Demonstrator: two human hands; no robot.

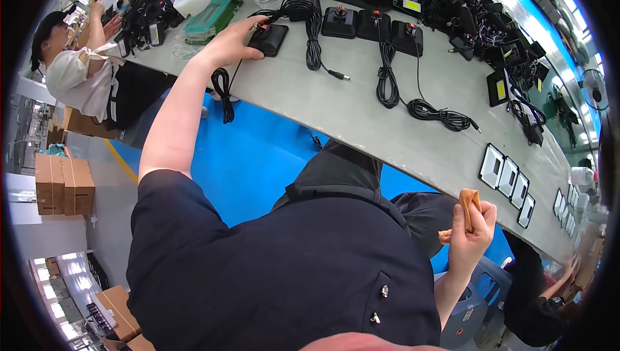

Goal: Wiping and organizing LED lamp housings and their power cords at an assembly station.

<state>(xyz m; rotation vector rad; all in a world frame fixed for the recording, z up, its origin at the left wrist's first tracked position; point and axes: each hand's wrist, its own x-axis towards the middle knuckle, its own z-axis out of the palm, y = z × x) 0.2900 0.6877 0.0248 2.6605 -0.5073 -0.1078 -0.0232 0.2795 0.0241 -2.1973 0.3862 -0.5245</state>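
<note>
Black unit (274, 41) touched by the left hand (236, 42), tan cloth (469, 206) held up in the right hand (470, 229).

So the unit is sat at the table's (290, 89) near edge, toward the left, and its left end is covered by the left hand; thumb and fingers are spread apart there, but whether it's actually being clamped can't be told. The cloth is clamped between the right hand's thumb and fingers, just off the table edge. Three similar black units (372, 26) with red bits on top are lined up to the right, coiled black cables (442, 116) are strewn in front, and white panels with black rims (507, 175) are laid out further right, near the cloth.
</note>
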